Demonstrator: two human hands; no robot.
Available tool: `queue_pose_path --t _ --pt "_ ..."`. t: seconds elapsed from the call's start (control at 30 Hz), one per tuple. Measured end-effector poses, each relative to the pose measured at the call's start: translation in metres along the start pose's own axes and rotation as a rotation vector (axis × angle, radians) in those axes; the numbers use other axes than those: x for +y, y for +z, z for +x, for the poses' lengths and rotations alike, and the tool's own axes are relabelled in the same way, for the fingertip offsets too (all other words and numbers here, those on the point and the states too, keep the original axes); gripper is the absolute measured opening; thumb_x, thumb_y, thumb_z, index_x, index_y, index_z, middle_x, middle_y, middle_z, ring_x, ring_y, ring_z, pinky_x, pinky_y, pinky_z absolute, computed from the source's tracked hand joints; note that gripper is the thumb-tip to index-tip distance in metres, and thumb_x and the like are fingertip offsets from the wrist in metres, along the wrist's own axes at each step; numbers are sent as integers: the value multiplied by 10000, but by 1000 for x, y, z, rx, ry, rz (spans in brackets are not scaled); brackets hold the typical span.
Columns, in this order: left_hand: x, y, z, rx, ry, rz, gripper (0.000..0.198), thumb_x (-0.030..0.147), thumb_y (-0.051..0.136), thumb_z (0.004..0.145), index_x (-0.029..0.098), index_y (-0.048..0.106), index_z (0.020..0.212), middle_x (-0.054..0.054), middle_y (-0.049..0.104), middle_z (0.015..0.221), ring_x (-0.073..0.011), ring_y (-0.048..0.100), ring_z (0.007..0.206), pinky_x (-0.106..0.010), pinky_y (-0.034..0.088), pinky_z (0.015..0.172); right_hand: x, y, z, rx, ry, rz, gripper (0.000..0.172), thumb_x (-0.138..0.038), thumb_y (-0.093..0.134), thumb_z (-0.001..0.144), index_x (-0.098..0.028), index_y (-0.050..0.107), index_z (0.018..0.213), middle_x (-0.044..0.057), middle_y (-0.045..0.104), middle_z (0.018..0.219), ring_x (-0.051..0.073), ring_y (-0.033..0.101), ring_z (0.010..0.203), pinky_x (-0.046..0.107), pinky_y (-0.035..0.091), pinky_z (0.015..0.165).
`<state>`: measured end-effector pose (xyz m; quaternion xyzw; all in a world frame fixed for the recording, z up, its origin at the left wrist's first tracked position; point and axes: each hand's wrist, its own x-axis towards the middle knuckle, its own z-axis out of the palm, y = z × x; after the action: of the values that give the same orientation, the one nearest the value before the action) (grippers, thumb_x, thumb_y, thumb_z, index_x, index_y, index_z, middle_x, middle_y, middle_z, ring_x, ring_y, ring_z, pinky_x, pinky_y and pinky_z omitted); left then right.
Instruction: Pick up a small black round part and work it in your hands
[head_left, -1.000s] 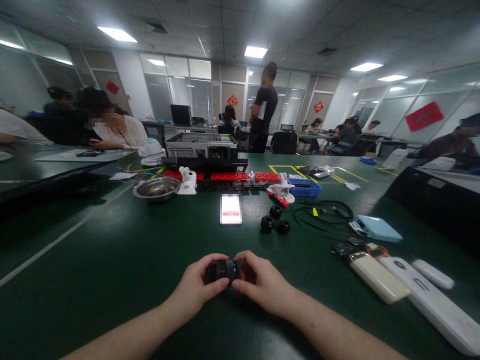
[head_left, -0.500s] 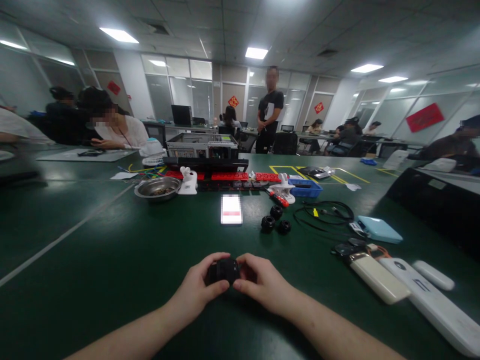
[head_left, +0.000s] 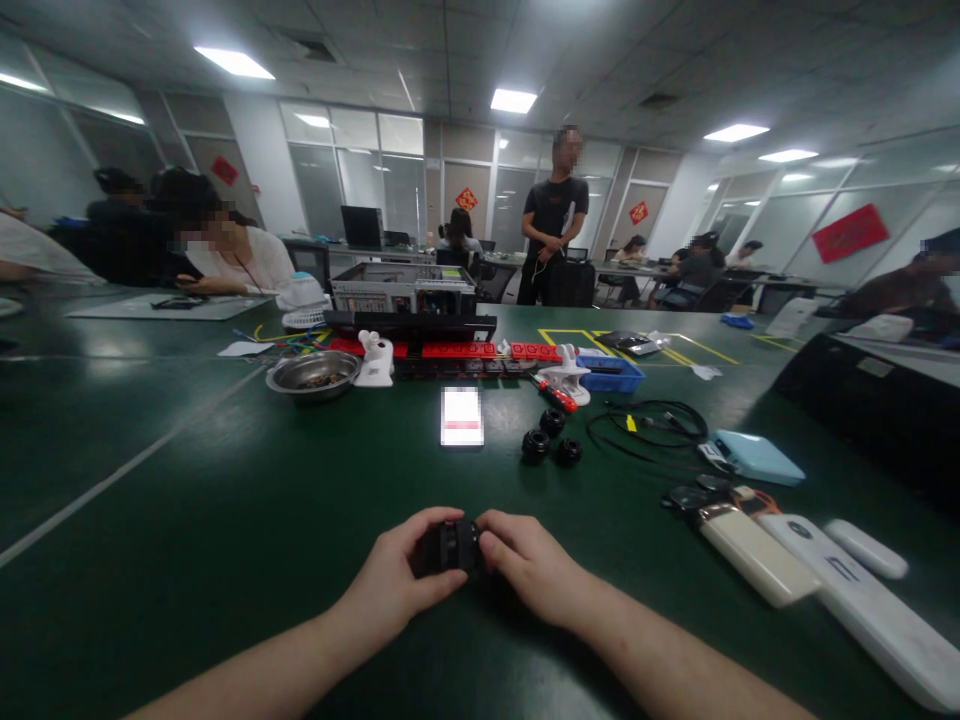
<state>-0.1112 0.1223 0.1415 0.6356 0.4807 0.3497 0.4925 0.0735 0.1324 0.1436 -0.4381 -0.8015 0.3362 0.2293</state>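
Observation:
Both my hands grip one small black cylindrical part (head_left: pixel 448 547) just above the green table (head_left: pixel 225 520). My left hand (head_left: pixel 401 580) wraps its fingers round the part's left end, thumb underneath. My right hand (head_left: pixel 529 572) pinches the right end with thumb and fingers. The part's middle shows between the two hands. Three similar black round parts (head_left: pixel 551 438) lie farther out on the table, beyond my right hand.
A lit phone (head_left: pixel 461 416) lies ahead. A metal bowl (head_left: pixel 313 375), red strips and a blue tray (head_left: pixel 613 373) stand farther back. Cables (head_left: pixel 649 422), a blue case and white power banks (head_left: pixel 855 590) lie right. A person stands at the back; others sit left.
My hands have closed in slightly on the black part and shifted a little toward me. The standing person at the back has moved to the right and turned.

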Motion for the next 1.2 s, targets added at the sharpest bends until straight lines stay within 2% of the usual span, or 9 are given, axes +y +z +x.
queue_pose_path --t 0.07,0.17,0.37,0.53,0.7,0.8,1.0,1.1,1.2 --pt "0 0 -1 -5 -5 5 423 188 654 598 203 541 1006 -47 595 1019 -229 553 947 -350 433 832 0 0 1 7 33 -13 288 -374 387 840 -147 549 767 -6 516 644 103 450 581 206 323 512" --pt "0 -1 -2 -20 -25 -71 438 223 648 615 203 522 1035 -48 597 1014 -231 555 945 -341 438 817 -4 1 0 28 37 26 203 -350 519 770 -160 545 840 -18 511 657 99 449 575 202 325 507" --pt "-5 -3 1 -91 -12 -220 369 336 603 663 165 536 983 -49 610 890 -215 590 780 -314 478 656 -13 0 -5 45 5 70 406 -258 637 665 -206 460 1026 -27 516 720 111 481 621 211 359 545" --pt "-1 -3 0 -27 -20 -110 360 252 644 616 183 560 959 -43 617 925 -228 576 871 -328 453 764 -10 -1 -4 40 18 17 294 -340 533 755 -199 476 1006 -9 531 738 117 476 625 218 350 542" --pt "3 -3 -1 -26 -36 -7 395 197 655 593 201 567 979 -49 607 1002 -234 564 920 -339 443 801 -4 0 -1 11 23 -38 241 -364 416 826 -162 537 777 -5 518 662 107 461 592 212 334 527" --pt "-2 -4 1 -28 -21 -65 426 219 649 616 197 544 1029 -58 602 1027 -235 559 946 -344 430 828 -5 0 -1 17 26 17 192 -334 514 771 -174 534 877 -15 522 674 107 467 594 208 339 524" --pt "-3 -5 1 -44 11 -165 384 282 647 615 172 559 972 -54 633 937 -237 580 895 -337 452 779 -11 -1 -5 44 -7 79 407 -287 644 663 -203 468 1020 -29 520 709 110 480 612 211 359 541" --pt "4 -5 -2 -8 -1 -73 358 247 648 612 181 571 955 -53 632 944 -235 582 886 -332 455 774 -10 0 -5 57 -11 39 379 -341 593 709 -208 459 1038 -12 538 752 118 481 632 219 359 552" --pt "9 -3 -3 10 1 7 363 216 642 609 194 573 965 -51 624 971 -235 578 895 -328 460 768 -6 1 -4 49 -9 2 232 -370 434 817 -183 505 935 -2 540 730 116 475 625 220 349 554"
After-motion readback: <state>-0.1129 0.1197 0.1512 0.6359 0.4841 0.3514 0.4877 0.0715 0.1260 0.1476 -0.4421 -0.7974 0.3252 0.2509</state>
